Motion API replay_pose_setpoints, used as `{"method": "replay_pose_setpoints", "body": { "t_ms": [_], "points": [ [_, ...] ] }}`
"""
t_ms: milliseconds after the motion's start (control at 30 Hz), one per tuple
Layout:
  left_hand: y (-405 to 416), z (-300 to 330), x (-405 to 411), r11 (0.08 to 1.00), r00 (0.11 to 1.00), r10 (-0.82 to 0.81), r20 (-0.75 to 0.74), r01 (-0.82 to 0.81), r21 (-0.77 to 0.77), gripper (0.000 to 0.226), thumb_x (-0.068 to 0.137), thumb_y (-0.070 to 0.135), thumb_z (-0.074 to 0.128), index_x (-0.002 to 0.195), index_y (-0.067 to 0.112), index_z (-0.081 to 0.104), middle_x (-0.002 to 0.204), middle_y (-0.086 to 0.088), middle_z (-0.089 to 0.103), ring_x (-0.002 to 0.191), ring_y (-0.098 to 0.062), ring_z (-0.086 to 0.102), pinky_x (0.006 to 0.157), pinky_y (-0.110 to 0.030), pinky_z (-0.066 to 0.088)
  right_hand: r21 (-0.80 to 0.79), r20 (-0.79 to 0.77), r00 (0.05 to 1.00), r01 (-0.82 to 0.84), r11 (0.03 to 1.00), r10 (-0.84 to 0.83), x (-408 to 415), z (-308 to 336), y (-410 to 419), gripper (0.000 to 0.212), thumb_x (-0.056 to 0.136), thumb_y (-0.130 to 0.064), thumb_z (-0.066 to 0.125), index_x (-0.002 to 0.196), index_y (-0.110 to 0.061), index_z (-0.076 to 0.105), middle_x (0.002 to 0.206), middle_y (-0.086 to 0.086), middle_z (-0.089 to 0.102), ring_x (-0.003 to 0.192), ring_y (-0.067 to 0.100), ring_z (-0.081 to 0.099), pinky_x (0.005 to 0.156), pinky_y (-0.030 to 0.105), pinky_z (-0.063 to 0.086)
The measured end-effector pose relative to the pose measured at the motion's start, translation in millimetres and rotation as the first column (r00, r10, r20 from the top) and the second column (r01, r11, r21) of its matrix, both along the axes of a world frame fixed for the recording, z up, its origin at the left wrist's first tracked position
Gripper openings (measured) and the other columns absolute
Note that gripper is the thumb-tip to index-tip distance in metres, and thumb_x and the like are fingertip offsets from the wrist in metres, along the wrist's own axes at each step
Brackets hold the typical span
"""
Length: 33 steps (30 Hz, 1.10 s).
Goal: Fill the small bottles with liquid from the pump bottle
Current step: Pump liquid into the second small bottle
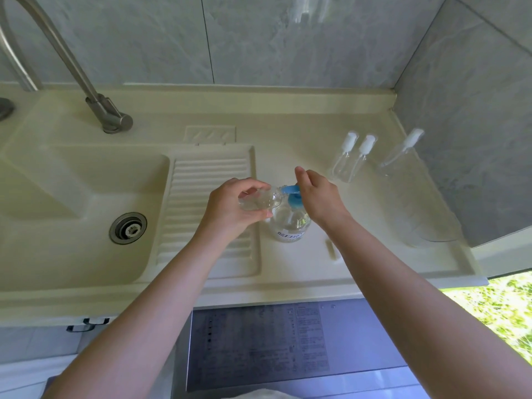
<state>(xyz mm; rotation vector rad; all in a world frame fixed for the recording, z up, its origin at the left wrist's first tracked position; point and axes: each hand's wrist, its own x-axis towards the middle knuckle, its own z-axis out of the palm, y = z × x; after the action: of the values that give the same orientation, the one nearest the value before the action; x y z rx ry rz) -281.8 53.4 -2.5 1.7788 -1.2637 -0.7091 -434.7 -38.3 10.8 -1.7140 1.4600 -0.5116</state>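
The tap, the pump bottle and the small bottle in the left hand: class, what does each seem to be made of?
Tap: metal, probably brushed steel, from its dull grey sheen.
Pump bottle: clear body, likely plastic, see-through, with an opaque blue plastic pump.
Small bottle: clear, plastic or glass; glints alone cannot settle it. The left hand holds it.

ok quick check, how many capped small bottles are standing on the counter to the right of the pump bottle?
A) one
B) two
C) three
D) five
C: three capped small bottles stand on the counter, a pair side by side and one more further right, all right of the pump bottle. A fourth, uncapped, is held by the left hand at the blue pump.
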Motion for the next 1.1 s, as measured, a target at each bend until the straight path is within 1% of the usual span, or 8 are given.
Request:
{"method": "replay_pose_setpoints", "body": {
  "t_ms": [133, 333, 433, 567, 667, 833, 933, 1100],
  "points": [
    [0.0, -2.1, -1.2, 1.000, 1.000, 0.006, -0.001, -0.006, 0.014, 0.048, 0.062, 0.016, 0.090, 0.105, 0.030, 0.072, 0.102, 0.008, 0.065, 0.084, 0.017, 0.053, 0.075, 0.000, 0.037, -0.050, 0.004, 1.000, -0.003, 0.999, 0.003, 3.1, -2.1, 1.8, 0.050, 0.105, -0.039, 0.038, 0.091, 0.007, 0.052, 0.081, 0.011, 0.052, 0.075, 0.025, 0.042, 0.067, 0.034, 0.034],
    [0.2, -4.5, -1.9, 1.000, 1.000, 0.006, -0.015, -0.006, 0.020, 0.048, 0.062, 0.013, 0.090, 0.104, 0.029, 0.073, 0.103, 0.006, 0.066, 0.083, 0.017, 0.053, 0.076, 0.002, 0.035, -0.211, -0.031, 0.998, -0.053, 0.976, 0.048, 5.9, -7.6, 7.8, 0.037, 0.107, -0.024, 0.035, 0.093, 0.003, 0.056, 0.092, 0.024, 0.061, 0.085, 0.039, 0.052, 0.075, 0.042, 0.040],
    [-0.1, -3.8, -2.4, 1.000, 1.000, 0.009, -0.020, -0.009, 0.009, 0.048, 0.061, 0.014, 0.090, 0.103, 0.031, 0.072, 0.104, 0.006, 0.067, 0.084, 0.015, 0.054, 0.076, 0.002, 0.036, -0.165, -0.025, 0.998, -0.056, 0.985, 0.053, 1.6, -0.4, 8.1, 0.047, 0.107, -0.036, 0.031, 0.098, 0.001, 0.058, 0.088, 0.016, 0.058, 0.082, 0.031, 0.050, 0.072, 0.034, 0.037],
    [-1.2, -1.4, -1.3, 1.000, 1.000, 0.009, -0.016, -0.009, -0.003, 0.048, 0.061, 0.013, 0.090, 0.103, 0.030, 0.073, 0.103, 0.006, 0.067, 0.082, 0.015, 0.054, 0.075, 0.002, 0.035, -0.084, -0.025, 0.998, -0.055, 0.995, 0.053, 0.7, 2.8, 3.6, 0.053, 0.107, -0.038, 0.029, 0.098, 0.006, 0.057, 0.097, 0.021, 0.062, 0.093, 0.034, 0.053, 0.084, 0.039, 0.041],
    [-1.6, -2.0, -2.1, 1.000, 1.000, 0.007, -0.016, -0.007, 0.009, 0.048, 0.061, 0.014, 0.090, 0.102, 0.032, 0.072, 0.103, 0.006, 0.067, 0.082, 0.013, 0.055, 0.075, 0.001, 0.036, -0.110, -0.012, 0.999, -0.044, 0.993, 0.043, 2.7, 1.3, 4.4, 0.047, 0.107, -0.035, 0.033, 0.089, 0.003, 0.054, 0.087, 0.018, 0.057, 0.080, 0.029, 0.047, 0.072, 0.035, 0.035],
    [-0.3, -5.7, -2.3, 1.000, 1.000, 0.004, -0.008, -0.004, 0.022, 0.049, 0.062, 0.014, 0.090, 0.104, 0.028, 0.073, 0.104, 0.002, 0.066, 0.082, 0.015, 0.054, 0.074, 0.003, 0.035, -0.186, -0.045, 0.999, -0.037, 0.982, 0.029, 7.5, -2.5, 9.1, 0.034, 0.107, -0.026, 0.035, 0.086, -0.005, 0.051, 0.085, 0.016, 0.056, 0.077, 0.029, 0.046, 0.069, 0.034, 0.033],
    [0.7, -4.7, -2.9, 1.000, 1.000, 0.006, -0.008, -0.006, 0.019, 0.048, 0.062, 0.014, 0.090, 0.104, 0.029, 0.073, 0.104, 0.003, 0.066, 0.085, 0.013, 0.055, 0.075, 0.003, 0.035, -0.131, -0.035, 0.999, -0.035, 0.991, 0.031, 5.2, 2.3, 8.5, 0.043, 0.107, -0.032, 0.035, 0.090, 0.002, 0.055, 0.089, 0.020, 0.060, 0.080, 0.029, 0.048, 0.074, 0.037, 0.038],
    [0.5, -1.9, -1.9, 1.000, 1.000, 0.018, -0.023, -0.018, 0.009, 0.048, 0.061, 0.015, 0.090, 0.101, 0.033, 0.072, 0.104, 0.006, 0.067, 0.086, 0.012, 0.056, 0.077, 0.002, 0.036, -0.031, -0.004, 1.000, -0.010, 0.999, 0.010, 1.9, 7.8, 6.8, 0.052, 0.106, -0.040, 0.031, 0.089, 0.004, 0.053, 0.084, 0.013, 0.055, 0.079, 0.026, 0.047, 0.074, 0.035, 0.038]
  ]
}}
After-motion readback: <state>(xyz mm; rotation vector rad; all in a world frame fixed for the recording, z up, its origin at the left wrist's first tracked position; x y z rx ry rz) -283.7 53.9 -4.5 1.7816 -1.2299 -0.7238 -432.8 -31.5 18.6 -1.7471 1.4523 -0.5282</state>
